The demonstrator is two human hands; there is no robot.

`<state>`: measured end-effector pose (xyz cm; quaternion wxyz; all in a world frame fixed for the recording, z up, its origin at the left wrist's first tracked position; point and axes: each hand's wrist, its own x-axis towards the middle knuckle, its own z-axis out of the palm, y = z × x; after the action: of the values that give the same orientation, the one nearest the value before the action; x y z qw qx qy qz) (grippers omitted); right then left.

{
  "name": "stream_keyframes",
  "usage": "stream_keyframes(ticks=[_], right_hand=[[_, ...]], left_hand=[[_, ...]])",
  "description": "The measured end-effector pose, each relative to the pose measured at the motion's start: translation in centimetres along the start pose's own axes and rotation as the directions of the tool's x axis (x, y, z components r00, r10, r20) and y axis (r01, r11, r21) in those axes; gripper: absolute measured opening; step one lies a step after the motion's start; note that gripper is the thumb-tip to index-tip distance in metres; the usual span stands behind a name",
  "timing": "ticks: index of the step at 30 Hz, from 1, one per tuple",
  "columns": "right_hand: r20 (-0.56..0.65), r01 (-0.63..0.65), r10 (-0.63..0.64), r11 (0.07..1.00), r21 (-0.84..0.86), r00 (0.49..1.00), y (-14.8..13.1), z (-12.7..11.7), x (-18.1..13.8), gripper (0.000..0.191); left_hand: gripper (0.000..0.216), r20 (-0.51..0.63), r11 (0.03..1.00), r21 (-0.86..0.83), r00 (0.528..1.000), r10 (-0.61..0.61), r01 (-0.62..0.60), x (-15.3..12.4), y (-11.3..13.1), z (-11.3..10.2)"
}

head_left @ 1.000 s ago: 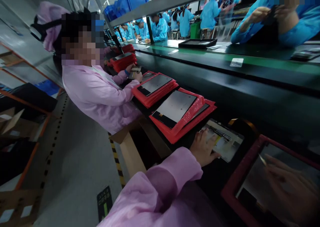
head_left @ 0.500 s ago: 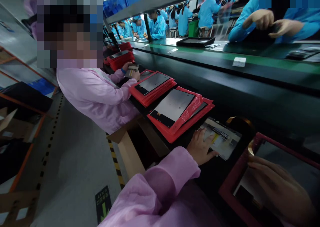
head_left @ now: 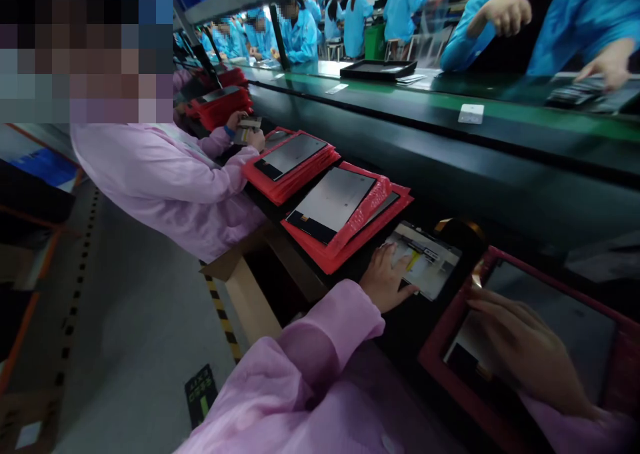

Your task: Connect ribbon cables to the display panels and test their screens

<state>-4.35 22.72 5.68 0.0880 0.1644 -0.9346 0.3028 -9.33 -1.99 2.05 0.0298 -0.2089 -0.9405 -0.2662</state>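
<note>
My left hand [head_left: 386, 279] lies with fingers spread on the near left edge of a small flat panel [head_left: 434, 274], which has a yellow strip and a dark part on it. My right hand [head_left: 533, 357] pinches the end of a shiny amber tape [head_left: 477, 277] between thumb and fingers. Just beyond the panel stands what looks like the roll of that amber tape [head_left: 463, 226]. Beneath my right hand is a larger grey screen panel [head_left: 565, 314] on a red bubble-wrap sleeve [head_left: 435, 354], partly hidden by the hand.
Left of the panel, screens lie on red sleeves [head_left: 327, 264], with another red stack [head_left: 275, 191] beyond. An open cardboard box [head_left: 250, 301] sits below the bench edge. A co-worker in pink [head_left: 165, 174] holds a part. Across the green conveyor [head_left: 425, 131], a blue-sleeved hand [head_left: 607, 67] touches dark parts.
The view has turned slightly, so the bench appears shifted left and up. My hands keep nearly the same places. The blue-sleeved person's hands have parted, one reaching down to the dark parts.
</note>
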Motion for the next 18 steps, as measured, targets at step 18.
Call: stream_keyframes(ticks=[18], right_hand=[[0.029,-0.367,0.393,0.826,0.429,0.919,0.3,0.6,-0.5,0.023]], left_hand=[[0.068,-0.011,0.998,-0.058,1.000,-0.009,0.009,-0.1,-0.1,-0.1]])
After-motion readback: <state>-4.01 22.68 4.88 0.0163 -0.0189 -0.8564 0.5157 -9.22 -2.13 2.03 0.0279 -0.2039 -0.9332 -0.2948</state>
